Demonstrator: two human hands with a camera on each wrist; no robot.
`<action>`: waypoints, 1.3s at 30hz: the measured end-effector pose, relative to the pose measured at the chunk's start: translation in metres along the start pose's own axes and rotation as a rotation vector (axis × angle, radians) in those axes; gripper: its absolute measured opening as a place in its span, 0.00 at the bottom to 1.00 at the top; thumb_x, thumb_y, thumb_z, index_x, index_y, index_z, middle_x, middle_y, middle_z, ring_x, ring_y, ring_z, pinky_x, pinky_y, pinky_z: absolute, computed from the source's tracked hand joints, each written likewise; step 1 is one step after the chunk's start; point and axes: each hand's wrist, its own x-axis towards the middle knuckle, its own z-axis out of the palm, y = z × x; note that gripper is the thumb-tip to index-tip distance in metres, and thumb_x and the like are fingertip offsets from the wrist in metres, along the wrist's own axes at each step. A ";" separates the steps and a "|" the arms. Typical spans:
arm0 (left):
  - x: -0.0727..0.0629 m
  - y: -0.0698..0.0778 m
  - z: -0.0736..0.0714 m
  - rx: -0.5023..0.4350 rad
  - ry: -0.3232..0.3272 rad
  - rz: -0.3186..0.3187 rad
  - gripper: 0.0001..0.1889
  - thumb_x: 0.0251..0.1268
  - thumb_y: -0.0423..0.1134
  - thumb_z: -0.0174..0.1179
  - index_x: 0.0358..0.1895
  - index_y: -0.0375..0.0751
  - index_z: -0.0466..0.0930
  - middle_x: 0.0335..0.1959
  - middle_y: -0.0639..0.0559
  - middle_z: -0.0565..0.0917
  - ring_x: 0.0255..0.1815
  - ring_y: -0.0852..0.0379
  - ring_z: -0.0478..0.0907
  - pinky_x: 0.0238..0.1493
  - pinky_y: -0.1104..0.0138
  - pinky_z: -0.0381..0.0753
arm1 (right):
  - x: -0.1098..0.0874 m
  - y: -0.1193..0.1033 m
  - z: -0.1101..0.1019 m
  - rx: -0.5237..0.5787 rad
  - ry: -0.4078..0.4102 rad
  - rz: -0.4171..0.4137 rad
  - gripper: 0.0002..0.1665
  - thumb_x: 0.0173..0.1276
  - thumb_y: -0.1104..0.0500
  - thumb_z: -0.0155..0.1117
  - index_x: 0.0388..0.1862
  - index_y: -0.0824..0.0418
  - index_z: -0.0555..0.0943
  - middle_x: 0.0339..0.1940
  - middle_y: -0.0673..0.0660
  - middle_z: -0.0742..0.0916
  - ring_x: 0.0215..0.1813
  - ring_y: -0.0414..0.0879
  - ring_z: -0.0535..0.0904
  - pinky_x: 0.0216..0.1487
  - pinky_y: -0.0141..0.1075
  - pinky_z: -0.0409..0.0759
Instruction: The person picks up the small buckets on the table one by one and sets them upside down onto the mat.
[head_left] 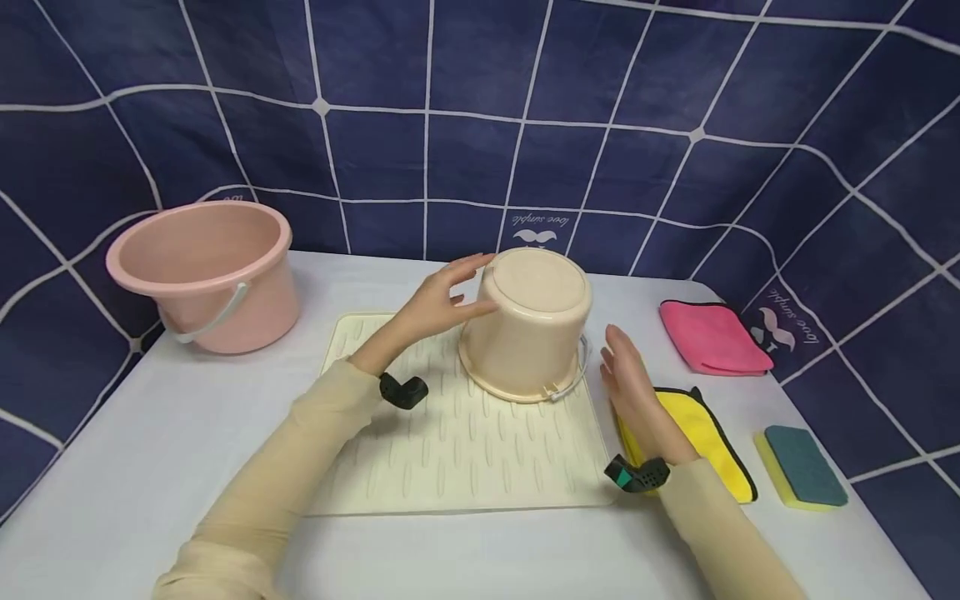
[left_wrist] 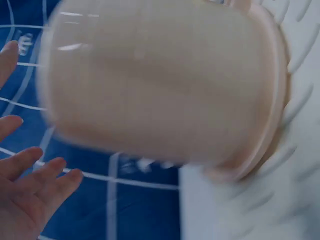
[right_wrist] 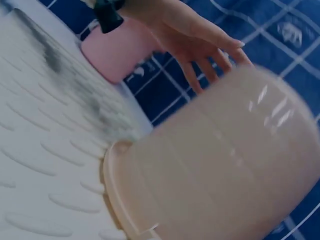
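Note:
A beige bucket (head_left: 525,325) stands upside down on a cream ribbed mat (head_left: 465,450), its white handle hanging at the rim on the right. My left hand (head_left: 442,300) is at the bucket's upper left side with straight, spread fingers; whether they touch the wall is unclear. My right hand (head_left: 626,375) hovers open just right of the bucket, a small gap from it, over a yellow cloth (head_left: 708,433). In the left wrist view the bucket (left_wrist: 160,85) is blurred, with my left hand (left_wrist: 30,190) spread beside it. The right wrist view shows the bucket (right_wrist: 220,170) and my left hand (right_wrist: 195,40) beyond it.
A pink bucket (head_left: 210,275) with a white handle stands upright at the table's back left. A folded pink cloth (head_left: 712,337) lies at the back right. A yellow-and-green sponge (head_left: 802,467) sits near the right edge. A blue checked curtain (head_left: 480,125) closes off the back.

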 end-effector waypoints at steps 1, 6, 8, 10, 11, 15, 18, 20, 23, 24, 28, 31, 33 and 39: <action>-0.005 0.006 -0.008 0.044 0.014 0.028 0.35 0.56 0.41 0.68 0.68 0.44 0.65 0.70 0.48 0.60 0.66 0.49 0.61 0.57 0.55 0.70 | -0.009 -0.002 -0.002 -0.063 0.019 -0.080 0.39 0.76 0.45 0.38 0.76 0.57 0.37 0.76 0.56 0.45 0.74 0.49 0.41 0.70 0.39 0.43; -0.039 0.037 -0.075 0.326 0.146 0.217 0.32 0.51 0.36 0.71 0.62 0.39 0.72 0.66 0.46 0.66 0.66 0.50 0.62 0.62 0.55 0.64 | -0.057 0.000 -0.009 -0.426 0.051 -0.595 0.30 0.72 0.59 0.53 0.72 0.58 0.61 0.72 0.53 0.62 0.70 0.48 0.56 0.67 0.37 0.57; -0.057 0.041 -0.107 0.423 0.183 0.209 0.32 0.48 0.33 0.72 0.61 0.40 0.74 0.65 0.46 0.68 0.65 0.49 0.63 0.63 0.55 0.61 | -0.071 0.007 -0.009 -0.616 -0.001 -0.757 0.32 0.67 0.64 0.61 0.69 0.56 0.66 0.70 0.51 0.65 0.69 0.48 0.60 0.65 0.34 0.59; -0.075 0.037 -0.137 0.500 0.187 0.145 0.33 0.47 0.32 0.73 0.62 0.41 0.73 0.65 0.46 0.68 0.65 0.48 0.62 0.64 0.56 0.58 | -0.081 0.018 -0.007 -0.778 -0.088 -0.862 0.36 0.61 0.65 0.67 0.68 0.54 0.68 0.70 0.51 0.67 0.68 0.48 0.61 0.64 0.34 0.61; -0.082 0.034 -0.149 0.517 0.178 0.102 0.34 0.47 0.31 0.72 0.62 0.40 0.73 0.64 0.45 0.69 0.66 0.47 0.61 0.65 0.56 0.57 | -0.084 0.024 -0.006 -0.840 -0.138 -0.886 0.38 0.59 0.64 0.69 0.68 0.53 0.68 0.70 0.51 0.67 0.68 0.48 0.62 0.64 0.34 0.61; -0.104 0.009 -0.183 0.535 0.132 -0.079 0.34 0.47 0.30 0.72 0.62 0.34 0.71 0.62 0.38 0.70 0.63 0.41 0.62 0.62 0.50 0.60 | -0.086 0.051 0.002 -0.916 -0.317 -0.879 0.40 0.57 0.60 0.72 0.68 0.53 0.68 0.69 0.53 0.69 0.67 0.48 0.64 0.62 0.39 0.65; -0.113 -0.011 -0.195 0.529 0.102 -0.204 0.33 0.50 0.33 0.71 0.62 0.30 0.70 0.59 0.33 0.71 0.58 0.36 0.66 0.55 0.44 0.64 | -0.085 0.069 0.008 -0.907 -0.393 -0.792 0.39 0.59 0.55 0.70 0.69 0.51 0.67 0.69 0.52 0.68 0.67 0.46 0.64 0.61 0.44 0.66; -0.117 -0.022 -0.198 0.571 0.101 -0.235 0.31 0.52 0.36 0.70 0.60 0.30 0.71 0.57 0.33 0.73 0.54 0.37 0.69 0.50 0.48 0.68 | -0.084 0.078 0.011 -0.905 -0.438 -0.721 0.38 0.61 0.52 0.68 0.70 0.50 0.66 0.70 0.51 0.66 0.68 0.45 0.61 0.62 0.47 0.64; -0.121 -0.030 -0.197 0.628 0.112 -0.224 0.26 0.54 0.35 0.69 0.57 0.32 0.76 0.51 0.35 0.78 0.46 0.40 0.73 0.43 0.53 0.70 | -0.082 0.089 0.012 -0.937 -0.480 -0.639 0.36 0.62 0.49 0.65 0.69 0.50 0.67 0.71 0.49 0.64 0.70 0.43 0.57 0.63 0.48 0.63; -0.122 -0.031 -0.197 0.649 0.114 -0.217 0.24 0.55 0.33 0.68 0.56 0.33 0.77 0.49 0.35 0.79 0.44 0.41 0.74 0.42 0.53 0.70 | -0.082 0.091 0.011 -0.944 -0.492 -0.634 0.35 0.63 0.49 0.65 0.68 0.51 0.68 0.71 0.49 0.64 0.70 0.43 0.56 0.63 0.48 0.63; -0.126 -0.032 -0.196 0.684 0.090 -0.213 0.19 0.57 0.27 0.63 0.54 0.33 0.78 0.47 0.34 0.78 0.39 0.40 0.73 0.41 0.48 0.72 | -0.080 0.096 0.011 -0.955 -0.516 -0.654 0.32 0.63 0.50 0.65 0.65 0.56 0.72 0.70 0.51 0.67 0.71 0.46 0.56 0.62 0.48 0.65; -0.129 -0.033 -0.201 0.709 0.063 -0.184 0.20 0.55 0.24 0.62 0.53 0.33 0.79 0.44 0.35 0.79 0.37 0.42 0.74 0.39 0.54 0.73 | -0.079 0.097 0.012 -0.949 -0.520 -0.683 0.32 0.63 0.51 0.65 0.65 0.57 0.72 0.68 0.53 0.69 0.70 0.49 0.57 0.60 0.49 0.66; -0.131 -0.034 -0.204 0.743 0.055 -0.154 0.20 0.53 0.24 0.64 0.52 0.34 0.80 0.33 0.40 0.79 0.31 0.48 0.72 0.33 0.63 0.71 | -0.078 0.097 0.013 -0.945 -0.525 -0.693 0.31 0.63 0.51 0.64 0.65 0.58 0.72 0.68 0.53 0.70 0.70 0.50 0.57 0.60 0.49 0.66; -0.133 -0.035 -0.205 0.785 0.096 -0.108 0.19 0.50 0.23 0.66 0.49 0.36 0.82 0.23 0.49 0.76 0.22 0.59 0.65 0.23 0.74 0.61 | -0.076 0.096 0.013 -0.948 -0.524 -0.662 0.32 0.62 0.52 0.66 0.65 0.58 0.72 0.68 0.53 0.69 0.70 0.49 0.56 0.60 0.50 0.66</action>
